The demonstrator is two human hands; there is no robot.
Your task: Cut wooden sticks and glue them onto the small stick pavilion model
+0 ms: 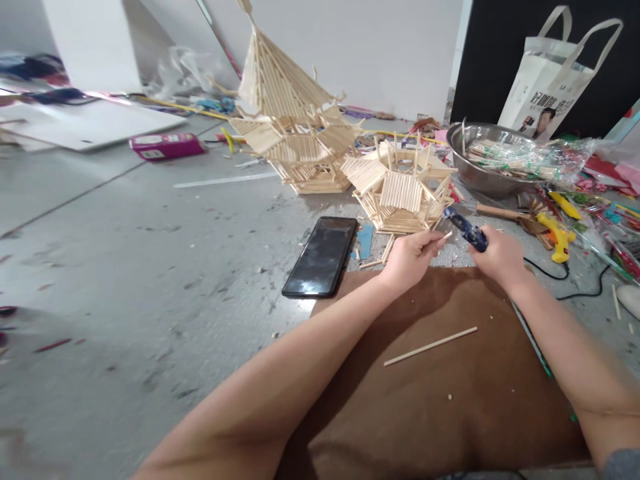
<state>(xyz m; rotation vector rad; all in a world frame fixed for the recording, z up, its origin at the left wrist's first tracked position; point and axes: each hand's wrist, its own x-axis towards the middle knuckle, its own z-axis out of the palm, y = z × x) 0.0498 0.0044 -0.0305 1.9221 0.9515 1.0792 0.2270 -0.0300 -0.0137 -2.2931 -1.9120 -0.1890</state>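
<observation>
My left hand (409, 259) pinches a short wooden stick piece (445, 236) between thumb and fingers. My right hand (500, 255) is closed round a blue glue gun (465, 229), whose nozzle points left toward the stick's tip. Both hands hover over the far edge of a brown board (440, 400). Just beyond them stands a small hexagonal model of wooden sticks (400, 190). A taller stick pagoda (287, 117) stands behind it to the left.
A long loose stick (430, 346) lies on the brown board. A black phone (321, 257) lies left of it on the grey floor. At the right are a steel bowl of sticks (493, 160), a yellow glue gun (556, 237), cables and a white tote bag (555, 77).
</observation>
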